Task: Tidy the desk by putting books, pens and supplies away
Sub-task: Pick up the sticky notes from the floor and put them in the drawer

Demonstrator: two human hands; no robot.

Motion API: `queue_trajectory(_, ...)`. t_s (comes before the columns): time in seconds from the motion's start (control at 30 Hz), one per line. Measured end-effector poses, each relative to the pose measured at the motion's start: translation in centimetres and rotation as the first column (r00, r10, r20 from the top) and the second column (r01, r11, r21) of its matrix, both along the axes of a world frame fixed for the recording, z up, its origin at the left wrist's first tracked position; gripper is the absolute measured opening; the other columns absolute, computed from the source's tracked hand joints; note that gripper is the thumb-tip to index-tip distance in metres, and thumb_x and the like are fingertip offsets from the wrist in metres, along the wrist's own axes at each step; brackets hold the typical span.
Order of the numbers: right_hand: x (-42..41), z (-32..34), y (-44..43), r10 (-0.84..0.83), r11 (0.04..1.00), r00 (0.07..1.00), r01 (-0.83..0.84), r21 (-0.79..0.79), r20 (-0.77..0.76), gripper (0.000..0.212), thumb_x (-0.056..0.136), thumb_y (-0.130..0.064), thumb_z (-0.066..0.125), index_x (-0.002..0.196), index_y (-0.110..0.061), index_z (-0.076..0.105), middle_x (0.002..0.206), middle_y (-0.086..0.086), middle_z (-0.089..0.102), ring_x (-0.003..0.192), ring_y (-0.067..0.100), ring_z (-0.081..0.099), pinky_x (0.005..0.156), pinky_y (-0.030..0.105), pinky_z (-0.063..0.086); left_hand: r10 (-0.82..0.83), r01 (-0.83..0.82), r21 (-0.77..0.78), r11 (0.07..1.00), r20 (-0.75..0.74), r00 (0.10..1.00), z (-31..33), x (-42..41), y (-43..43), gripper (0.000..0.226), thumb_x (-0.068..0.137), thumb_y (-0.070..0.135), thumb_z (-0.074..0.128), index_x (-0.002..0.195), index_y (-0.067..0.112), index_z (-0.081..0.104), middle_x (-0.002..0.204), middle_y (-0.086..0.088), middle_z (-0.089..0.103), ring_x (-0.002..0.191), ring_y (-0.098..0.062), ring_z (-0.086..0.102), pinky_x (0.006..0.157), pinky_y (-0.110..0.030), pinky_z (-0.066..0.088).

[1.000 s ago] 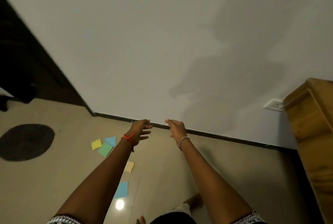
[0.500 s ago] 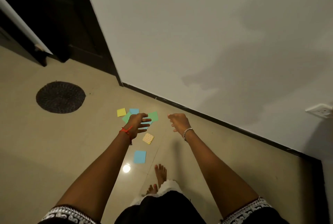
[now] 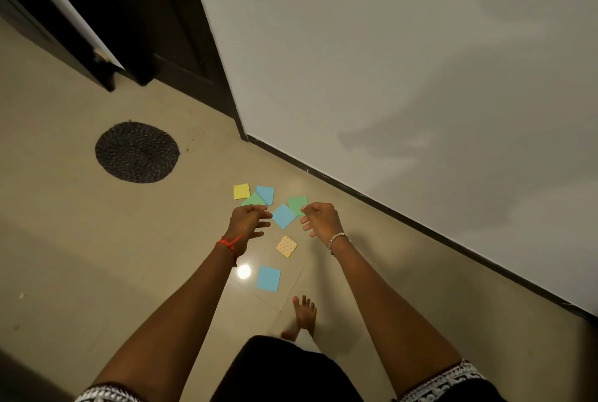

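Several coloured sticky notes lie scattered on the tiled floor: a yellow note (image 3: 241, 191), a blue note (image 3: 265, 194), a green note (image 3: 298, 204), a blue note between my hands (image 3: 283, 215), a dotted yellow note (image 3: 286, 246) and a blue note nearest my foot (image 3: 268, 278). My left hand (image 3: 247, 222), with a red thread at the wrist, hovers over another green note (image 3: 253, 200), fingers spread and empty. My right hand (image 3: 320, 218), wearing a silver bracelet, hovers beside the green note, fingers apart, holding nothing.
A round dark woven mat (image 3: 137, 152) lies on the floor to the left. A white wall with a dark skirting board (image 3: 404, 217) runs along the right. A dark door frame (image 3: 207, 45) stands at the back. My bare foot (image 3: 304, 312) is below the notes.
The view has tilted down from the wall to the floor. The wooden furniture and socket have left the frame. Both hands now reach lower, over the scattered notes.
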State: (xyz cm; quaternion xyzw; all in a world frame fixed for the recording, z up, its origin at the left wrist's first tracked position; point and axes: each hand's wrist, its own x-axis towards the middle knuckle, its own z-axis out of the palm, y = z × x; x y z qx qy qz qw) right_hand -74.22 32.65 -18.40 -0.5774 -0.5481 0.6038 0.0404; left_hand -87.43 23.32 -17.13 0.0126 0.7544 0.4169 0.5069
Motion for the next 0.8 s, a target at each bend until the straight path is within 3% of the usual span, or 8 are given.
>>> queue_trajectory(0.1, -2.2, -0.7, 0.4, 0.006, 1.0, 1.0, -0.006, -0.011, 0.005, 0.031, 0.094, -0.016, 0.048, 0.11, 0.006, 0.062, 0.087, 0.017, 0.062, 0.052, 0.011, 0.051, 0.037, 0.007, 0.04, -0.006, 0.006, 0.004, 1.0, 0.002, 1.0, -0.2, -1.8, 0.7, 0.021, 0.092, 0.005, 0.048, 0.11, 0.007, 0.059, 0.089, -0.007, 0.064, 0.085, -0.025, 0.059, 0.069, -0.028, 0.047)
queue_trajectory(0.2, -4.8, -1.3, 0.4, -0.01, 1.0, 1.0, 0.01, -0.015, 0.008, 0.029, 0.093, -0.011, 0.047, 0.108, 0.009, 0.062, 0.094, 0.026, 0.065, 0.052, 0.011, 0.05, 0.036, 0.006, 0.038, -0.027, 0.027, 0.0, 1.0, 0.02, 0.999, -0.8, -4.3, 1.1, 0.017, 0.092, 0.004, 0.048, 0.105, 0.01, 0.057, 0.083, -0.003, 0.064, 0.076, -0.019, 0.06, 0.068, -0.027, 0.046)
queue_trajectory(0.37, -10.5, -2.0, -0.4, -0.074, 0.996, 0.997, 0.074, -0.042, -0.004, 0.028, 0.093, -0.009, 0.048, 0.108, 0.009, 0.063, 0.082, 0.016, 0.059, 0.051, 0.013, 0.048, 0.035, 0.006, 0.038, -0.129, 0.129, -0.014, 0.992, 0.011, 0.992, -2.0, -10.3, 1.5, 0.017, 0.092, 0.003, 0.048, 0.103, 0.01, 0.057, 0.088, -0.007, 0.064, 0.072, -0.015, 0.059, 0.067, -0.026, 0.045)
queue_trajectory(0.47, -14.1, -2.3, -1.6, -0.188, 0.982, 0.982, 0.188, -0.012, 0.002, 0.027, 0.093, -0.008, 0.048, 0.105, 0.01, 0.063, 0.081, 0.016, 0.059, 0.051, 0.011, 0.049, 0.035, 0.006, 0.038, -0.25, 0.25, -0.016, 0.968, 0.007, 0.968, -2.5, -14.7, 1.6, 0.016, 0.092, 0.002, 0.047, 0.099, 0.011, 0.058, 0.093, -0.01, 0.063, 0.072, -0.015, 0.059, 0.066, -0.026, 0.045)
queue_trajectory(0.6, -18.6, -2.6, -4.1, -0.385, 0.923, 0.923, 0.385, 0.004, 0.008, 0.024, 0.091, -0.008, 0.05, 0.097, 0.01, 0.065, 0.079, 0.016, 0.06, 0.048, 0.011, 0.052, 0.035, 0.007, 0.038, -0.426, 0.426, 0.019, 0.905, 0.019, 0.905, -2.1, -20.3, 1.0, 0.021, 0.09, 0.001, 0.047, 0.083, 0.018, 0.058, 0.084, -0.006, 0.064, 0.069, -0.015, 0.058, 0.064, -0.025, 0.043)
queue_trajectory(0.7, -21.7, -2.3, -6.8, -0.479, 0.878, 0.878, 0.479, -0.013, 0.014, 0.02, 0.09, -0.008, 0.05, 0.093, 0.005, 0.066, 0.068, 0.014, 0.059, 0.035, 0.002, 0.051, 0.034, 0.009, 0.037, -0.509, 0.508, 0.043, 0.86, 0.021, 0.861, -1.4, -24.1, 0.0, 0.018, 0.09, 0.001, 0.048, 0.092, 0.014, 0.06, 0.08, -0.002, 0.064, 0.068, -0.016, 0.058, 0.062, -0.025, 0.042)
queue_trajectory(0.8, -24.4, -1.7, -9.1, -0.532, 0.846, 0.846, 0.532, -0.022, 0.013, 0.023, 0.091, -0.01, 0.049, 0.097, 0.005, 0.066, 0.059, 0.004, 0.057, 0.042, 0.008, 0.052, 0.037, 0.014, 0.038, -0.56, 0.559, 0.052, 0.828, 0.024, 0.828, -0.8, -27.0, -0.7, 0.021, 0.09, 0.001, 0.046, 0.087, 0.017, 0.061, 0.079, -0.002, 0.064, 0.067, -0.016, 0.057, 0.06, -0.024, 0.041)
